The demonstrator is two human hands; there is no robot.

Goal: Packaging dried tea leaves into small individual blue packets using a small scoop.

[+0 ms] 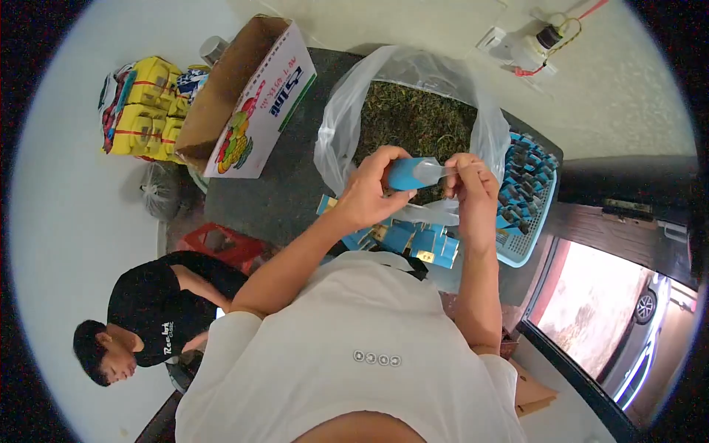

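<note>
My left hand (372, 185) is wrapped around a small blue paper box (403, 174). A clear plastic liner (435, 170) sticks out of its open end. The fingers of my right hand (472, 176) pinch the tip of that liner. Both hands are above a large clear plastic bag (346, 119), whose mouth is folded wide. Dark dried leaf material (412, 116), perhaps tea, fills much of it. Several more blue boxes (429, 243) with gold patches lie close to my body, below my hands. What the held box contains is hidden.
A light-blue plastic basket (520, 252) of filled blue packets (520, 183) stands at right on the dark table (260, 194). A printed cardboard carton (266, 111) is at left, near yellow bundles (147, 111). A red plastic stool (221, 246) and a seated person (166, 310) are at lower left.
</note>
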